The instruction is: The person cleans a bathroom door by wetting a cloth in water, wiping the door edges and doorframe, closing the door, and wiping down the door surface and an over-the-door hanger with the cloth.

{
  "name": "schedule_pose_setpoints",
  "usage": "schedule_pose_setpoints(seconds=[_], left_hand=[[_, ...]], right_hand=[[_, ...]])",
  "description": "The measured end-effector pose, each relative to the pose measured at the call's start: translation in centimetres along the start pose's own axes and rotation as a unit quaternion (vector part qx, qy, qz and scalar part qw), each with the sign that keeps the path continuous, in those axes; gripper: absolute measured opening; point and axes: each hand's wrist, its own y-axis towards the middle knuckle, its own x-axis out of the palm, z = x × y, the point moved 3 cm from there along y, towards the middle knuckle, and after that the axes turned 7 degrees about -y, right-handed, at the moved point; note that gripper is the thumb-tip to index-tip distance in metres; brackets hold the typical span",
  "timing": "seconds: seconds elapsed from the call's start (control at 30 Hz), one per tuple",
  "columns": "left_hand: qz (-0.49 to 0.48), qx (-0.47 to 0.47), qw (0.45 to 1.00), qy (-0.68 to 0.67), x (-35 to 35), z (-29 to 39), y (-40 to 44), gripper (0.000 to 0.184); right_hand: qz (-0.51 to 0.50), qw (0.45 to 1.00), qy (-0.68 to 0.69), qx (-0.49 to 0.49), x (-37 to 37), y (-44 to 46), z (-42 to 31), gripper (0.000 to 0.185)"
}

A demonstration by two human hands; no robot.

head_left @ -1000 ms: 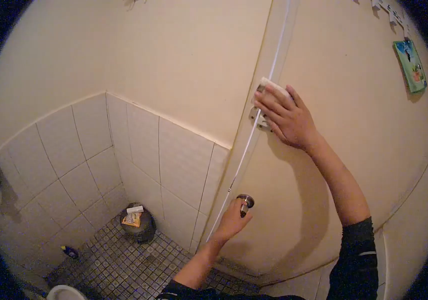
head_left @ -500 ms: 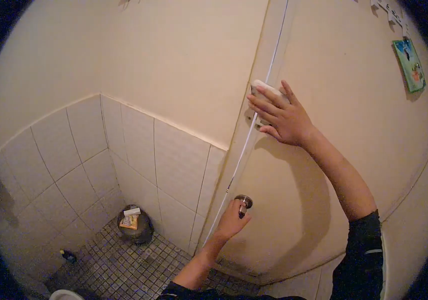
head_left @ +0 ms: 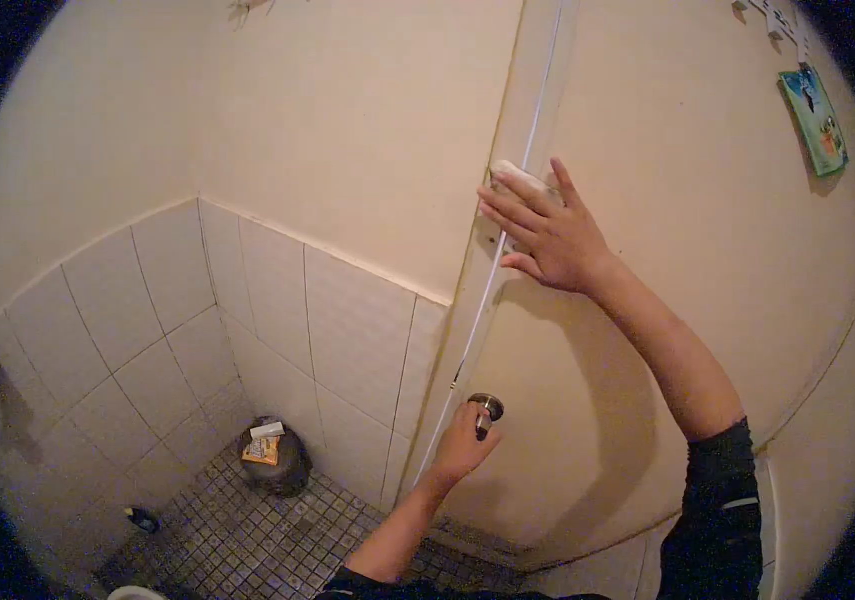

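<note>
At the edge of a cream door (head_left: 648, 300), my left hand (head_left: 461, 443) is closed on a round metal door knob (head_left: 488, 405), partly hidden by the fingers. Higher up, my right hand (head_left: 551, 228) lies flat with spread fingers over a small white piece (head_left: 510, 172) at the door's edge. Most of that piece is covered, so I cannot tell exactly what it is. Bright light shows along the narrow gap (head_left: 483, 305) between door and frame.
White tiles (head_left: 358, 320) cover the lower walls. A dark bin (head_left: 283, 470) on the mosaic floor (head_left: 248, 540) bears an orange packet (head_left: 261, 451) and a white item (head_left: 267, 430). A small dark bottle-like thing (head_left: 142, 519) lies leftward. A green packet (head_left: 816, 120) hangs on the door.
The view has shifted slightly, so the door and my right hand appear a little further left. Both hands keep their places on the door.
</note>
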Motion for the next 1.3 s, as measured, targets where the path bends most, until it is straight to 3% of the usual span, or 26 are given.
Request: schedule_pose_setpoints(seconds=[0.1, 0.3, 0.5, 0.6, 0.77, 0.87, 0.97, 1.0, 1.1, 1.17, 1.3], left_hand=[[0.000, -0.037, 0.999, 0.013, -0.1, 0.3, -0.2, 0.038], [-0.004, -0.015, 1.000, 0.024, 0.0, 0.0, 0.0, 0.039], [0.007, -0.047, 0.999, 0.001, -0.6, 1.6, -0.4, 0.038], [-0.001, -0.050, 0.999, 0.005, -0.1, 0.3, -0.3, 0.039], [-0.002, -0.023, 1.000, 0.018, -0.3, 0.3, -0.1, 0.040], [-0.009, -0.017, 1.000, 0.014, -0.3, 0.1, -0.2, 0.040], [-0.005, -0.006, 1.000, 0.016, -0.3, -0.1, -0.2, 0.040], [-0.006, 0.001, 1.000, 0.016, -0.2, -0.1, -0.3, 0.040], [-0.031, -0.031, 0.999, -0.002, -0.4, -0.2, -0.2, 0.041], [-0.032, -0.037, 0.999, 0.017, -0.5, 0.3, 0.0, 0.041], [-0.045, -0.021, 0.998, 0.035, -0.4, -0.2, 0.0, 0.043]], right_hand=[[0.025, 1.000, 0.003, 0.005, -0.2, -1.7, 0.6, 0.068], [-0.026, 1.000, -0.005, 0.011, -1.5, -5.9, 2.1, 0.073], [0.003, 0.999, 0.004, -0.048, -1.2, -2.3, 2.0, 0.072], [0.011, 0.998, -0.022, -0.059, -1.1, -1.3, 3.9, 0.062], [0.078, 0.981, -0.171, 0.053, -3.4, 3.2, 13.0, 0.060], [0.030, 0.944, -0.291, 0.155, -6.3, 6.2, 18.6, 0.054], [0.087, 0.936, -0.287, 0.186, -6.9, 7.2, 19.0, 0.053], [-0.014, 0.945, -0.253, 0.209, -5.7, 6.9, 18.1, 0.058], [-0.012, 0.993, -0.085, 0.083, -2.4, 2.7, 10.0, 0.078], [-0.056, 0.998, 0.026, 0.002, -1.4, -1.0, 4.5, 0.080], [-0.036, 0.996, 0.014, -0.079, -1.2, -2.0, 4.2, 0.071]])
